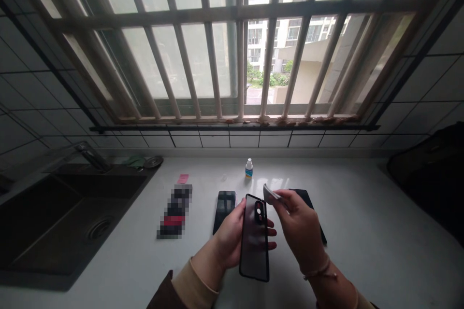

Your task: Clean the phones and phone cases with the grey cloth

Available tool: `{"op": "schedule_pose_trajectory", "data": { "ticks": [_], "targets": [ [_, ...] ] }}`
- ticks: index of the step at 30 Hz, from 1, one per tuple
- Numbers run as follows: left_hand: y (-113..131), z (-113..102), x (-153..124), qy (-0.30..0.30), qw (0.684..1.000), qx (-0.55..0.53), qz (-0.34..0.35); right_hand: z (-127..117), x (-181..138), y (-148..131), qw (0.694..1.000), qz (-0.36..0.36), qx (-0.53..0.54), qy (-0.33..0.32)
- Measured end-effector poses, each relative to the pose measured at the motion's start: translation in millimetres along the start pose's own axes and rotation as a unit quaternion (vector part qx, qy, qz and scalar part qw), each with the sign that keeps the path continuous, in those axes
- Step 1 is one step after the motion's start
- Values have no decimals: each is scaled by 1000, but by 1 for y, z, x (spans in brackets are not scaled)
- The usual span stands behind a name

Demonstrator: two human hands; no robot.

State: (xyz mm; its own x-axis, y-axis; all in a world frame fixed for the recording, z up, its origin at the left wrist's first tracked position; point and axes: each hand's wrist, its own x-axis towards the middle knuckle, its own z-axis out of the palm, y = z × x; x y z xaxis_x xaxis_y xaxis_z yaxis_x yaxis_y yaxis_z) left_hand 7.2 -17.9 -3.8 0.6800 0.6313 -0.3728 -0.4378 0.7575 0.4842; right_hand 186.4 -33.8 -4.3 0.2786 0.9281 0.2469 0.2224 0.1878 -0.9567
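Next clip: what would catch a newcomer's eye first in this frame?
The dark phone case, held at bottom centre by the left hand, draws the eye first, with the right hand pinching a small pale wipe near its top. Behind, a large barred window fills the upper half, bright against the dim countertop, where a phone and a small bottle sit.

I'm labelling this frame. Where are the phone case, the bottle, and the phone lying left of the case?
phone case (253, 251): head view, middle of its dark panel.
bottle (248, 169): head view, its body below the cap.
phone (224, 210): head view, centre of its screen.
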Motion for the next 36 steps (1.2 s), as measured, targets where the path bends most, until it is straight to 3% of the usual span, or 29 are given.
{"op": "schedule_pose_trajectory", "data": {
  "ticks": [4, 8, 14, 20, 29, 36],
  "targets": [
    [-8, 3, 2, -18, 999, -21, 17, 8, -11, 3, 961, -193, -162, -112],
    [-8, 6, 4, -15, 998, -34, 41, 14, -13, 6, 941, -255, -188, -119],
    [-9, 8, 3, -27, 998, -28, 45, 17, -11, 8, 946, -270, -164, -75],
    [-12, -1, 4, -26, 999, -13, 22, 20, -15, 9, 960, -239, -137, -55],
    [-13, -5, 7, 22, 999, 15, 18, 20, -17, 2, 973, -193, -112, -58],
    [-10, 1, 6, 23, 997, -51, 51, 21, -14, 4, 949, -257, -140, -116]
  ]
}}
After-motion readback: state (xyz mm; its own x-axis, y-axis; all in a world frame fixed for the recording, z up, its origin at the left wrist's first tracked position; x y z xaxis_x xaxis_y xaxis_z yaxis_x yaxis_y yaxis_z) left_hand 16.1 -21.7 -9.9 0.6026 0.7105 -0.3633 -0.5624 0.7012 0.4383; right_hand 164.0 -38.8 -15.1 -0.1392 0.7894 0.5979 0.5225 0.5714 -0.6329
